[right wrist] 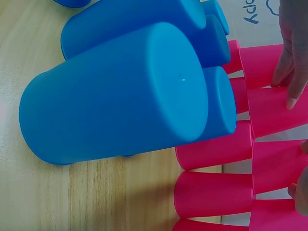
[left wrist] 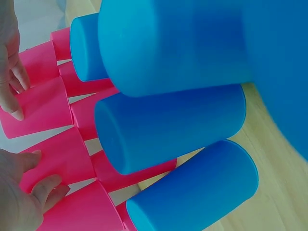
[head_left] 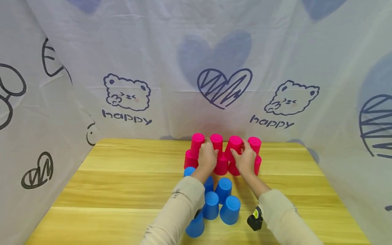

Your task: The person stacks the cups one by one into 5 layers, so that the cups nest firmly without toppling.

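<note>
Pink cups stand upside down in two tiers at the back of the table. My left hand pinches the second upper pink cup, its thumb in front and its fingers between that cup and the leftmost upper pink cup. My right hand holds the third upper pink cup, thumb on the front and fingers at its right side; this cup leans slightly. At the row's right end is another upper pink cup. The lower pink cups stand side by side, partly hidden by my hands in the head view.
Several upside-down blue cups stand in front of the pink ones, some behind my left sleeve. The wooden table ends at a printed white cloth. A black device is at my right wrist.
</note>
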Motion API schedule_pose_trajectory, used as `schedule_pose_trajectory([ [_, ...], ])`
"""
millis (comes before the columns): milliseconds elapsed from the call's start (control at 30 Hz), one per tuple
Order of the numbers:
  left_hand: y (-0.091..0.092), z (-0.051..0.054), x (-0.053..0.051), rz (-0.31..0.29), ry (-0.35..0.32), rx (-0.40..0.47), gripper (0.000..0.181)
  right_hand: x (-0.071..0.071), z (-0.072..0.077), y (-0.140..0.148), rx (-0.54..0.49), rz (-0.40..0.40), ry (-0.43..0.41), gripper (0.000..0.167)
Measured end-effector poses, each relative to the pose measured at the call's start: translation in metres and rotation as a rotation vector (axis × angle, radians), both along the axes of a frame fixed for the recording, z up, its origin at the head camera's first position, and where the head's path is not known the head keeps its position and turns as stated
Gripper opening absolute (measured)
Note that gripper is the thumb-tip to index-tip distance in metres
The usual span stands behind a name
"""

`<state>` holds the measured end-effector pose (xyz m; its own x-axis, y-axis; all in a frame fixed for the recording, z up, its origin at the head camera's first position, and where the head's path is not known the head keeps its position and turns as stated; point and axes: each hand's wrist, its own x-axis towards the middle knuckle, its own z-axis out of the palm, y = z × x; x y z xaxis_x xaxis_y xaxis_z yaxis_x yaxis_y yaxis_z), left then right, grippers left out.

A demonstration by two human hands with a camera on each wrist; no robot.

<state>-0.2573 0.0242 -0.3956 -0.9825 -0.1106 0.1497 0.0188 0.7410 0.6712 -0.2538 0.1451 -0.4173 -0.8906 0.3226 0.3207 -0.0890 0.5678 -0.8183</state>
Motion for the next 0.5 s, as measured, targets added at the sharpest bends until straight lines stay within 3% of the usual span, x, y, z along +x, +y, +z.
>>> schedule_pose_trajectory([
  [267, -0.0036, -0.0004, 0.0013, -0.02, 0.041, -0.021, 0.058, -0.0023, -0.0023, -0.0003, 0.002, 0.004, -0.002, 0.055],
  [500, -0.006, -0.0014, 0.0077, -0.049, 0.05, -0.034, 0.059, 0.0046, -0.0001, 0.0011, 0.023, 0.018, 0.014, 0.059],
])
